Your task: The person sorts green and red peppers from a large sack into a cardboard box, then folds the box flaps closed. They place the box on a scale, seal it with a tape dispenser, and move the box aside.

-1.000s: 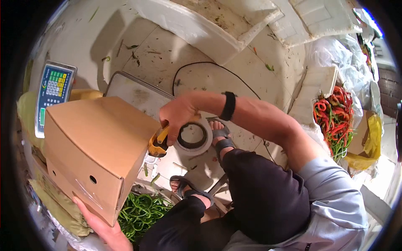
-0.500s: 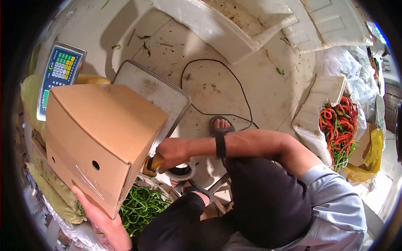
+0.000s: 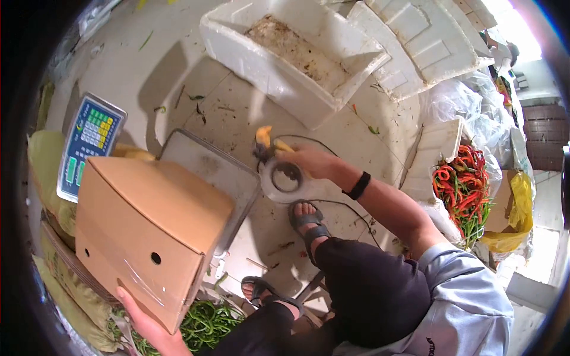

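A closed brown cardboard box (image 3: 157, 207) with round holes rests tilted at the left, partly over the scale's platform. My left hand (image 3: 148, 326) holds its lower near edge, thumb lying on the face and the other fingers hidden. Shiny clear tape runs along that face. Out over the floor, my right hand (image 3: 312, 161) grips a tape dispenser (image 3: 273, 191) with a wide roll of tape and a yellow-orange end. The dispenser is apart from the box.
A platform scale (image 3: 246, 202) with a keypad display (image 3: 92, 142) stands at left. Green chillies (image 3: 208, 323) lie below the box. Ahead is a white foam box (image 3: 267, 65); red chillies (image 3: 463, 187) are at right. A black cable (image 3: 350, 213) crosses the floor near my feet.
My right hand has swung the tape dispenser away from the box's near edge, forward and to the right. The left hand stays on the box, and the camera view has shifted.
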Tool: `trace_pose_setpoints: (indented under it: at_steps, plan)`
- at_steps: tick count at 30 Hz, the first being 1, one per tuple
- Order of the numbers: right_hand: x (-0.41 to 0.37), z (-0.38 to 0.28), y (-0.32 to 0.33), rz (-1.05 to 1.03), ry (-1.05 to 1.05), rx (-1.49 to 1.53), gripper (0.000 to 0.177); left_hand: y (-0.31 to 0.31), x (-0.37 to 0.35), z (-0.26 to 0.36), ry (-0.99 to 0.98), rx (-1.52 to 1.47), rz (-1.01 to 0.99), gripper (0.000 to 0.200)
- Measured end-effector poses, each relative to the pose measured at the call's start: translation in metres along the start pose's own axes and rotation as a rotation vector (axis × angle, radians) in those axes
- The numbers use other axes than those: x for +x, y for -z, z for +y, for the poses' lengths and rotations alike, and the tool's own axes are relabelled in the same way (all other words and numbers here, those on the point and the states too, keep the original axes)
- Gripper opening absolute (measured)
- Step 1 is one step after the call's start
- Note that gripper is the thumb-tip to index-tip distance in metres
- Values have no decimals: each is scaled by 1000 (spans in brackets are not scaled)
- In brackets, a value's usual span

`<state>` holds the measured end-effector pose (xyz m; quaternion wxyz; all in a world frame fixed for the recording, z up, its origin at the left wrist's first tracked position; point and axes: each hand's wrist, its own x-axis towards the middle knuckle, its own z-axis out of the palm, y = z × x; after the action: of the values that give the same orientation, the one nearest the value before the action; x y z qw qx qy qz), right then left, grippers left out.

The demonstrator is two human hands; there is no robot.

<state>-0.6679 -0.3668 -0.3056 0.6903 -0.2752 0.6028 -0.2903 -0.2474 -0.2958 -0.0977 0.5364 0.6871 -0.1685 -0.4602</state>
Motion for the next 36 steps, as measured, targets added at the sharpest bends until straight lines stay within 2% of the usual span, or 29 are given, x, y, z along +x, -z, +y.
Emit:
trace_pose_setpoints:
  at_steps: [1, 3, 4, 6, 7, 9, 12, 14, 16, 17, 18, 19, 20, 22, 23, 24, 26, 28, 30, 31, 36]
  plan:
    - [18, -8, -1, 1, 19, 6, 51, 4, 2, -1, 2, 24, -18, 71]
    - [58, -28, -7, 101, -3, -225, 62, 8, 1, 0, -19, 48, -40, 72]
    - [75, -36, -13, 103, 9, -221, 62, 7, 1, 1, -22, 72, -54, 72]
    - [102, -55, -32, 64, 255, -475, 57, -3, -3, 2, -59, 75, -28, 72]
    - [110, -61, -43, 59, 258, -475, 57, -4, -4, 3, -55, 75, -35, 72]
    - [117, -73, -69, -160, 390, -669, 52, -1, -5, 1, -57, 57, -59, 71]
    - [141, -62, -113, -97, 430, -814, 57, 8, -4, -3, -53, 82, -37, 69]
    - [137, -51, -122, -111, 389, -765, 58, 13, -5, -6, -72, 82, -33, 68]
    - [127, -39, -119, 28, 538, -680, 53, 20, -6, -6, -56, 145, -42, 66]
    - [118, -40, -114, 21, 550, -688, 53, 5, -16, -3, -46, 86, 17, 65]
    - [108, -43, -109, 19, 448, -838, 50, 7, -16, -2, -54, 75, 26, 65]
    - [101, -47, -110, 15, 347, -988, 48, 11, -16, -5, -69, 93, -23, 64]
    - [94, -54, -118, 1, 364, -999, 48, 15, -17, -6, -83, 111, -68, 64]
    - [80, -69, -131, 293, 741, -851, 45, 20, -24, -7, -65, 114, -48, 63]
    - [54, -99, -140, 104, 685, -883, 45, 25, -27, -13, -84, 93, -53, 64]
    - [51, -104, -149, 101, 700, -886, 45, 29, -27, -17, -102, 74, -61, 65]
    - [44, -108, -176, -170, 498, -829, 45, 37, -30, -24, -139, 51, -91, 65]
    - [96, -51, -192, -191, 879, -1355, 53, 44, -32, -27, -208, 104, -104, 62]
    - [59, -59, -213, -259, 553, -634, 61, 39, -38, -17, -292, 194, -91, 62]
    - [58, -63, -218, -302, 550, -540, 60, 41, -36, -12, -313, 219, -102, 62]
    - [31, -68, -232, -250, 686, -672, 61, 82, -13, -10, -290, 236, -135, 62]
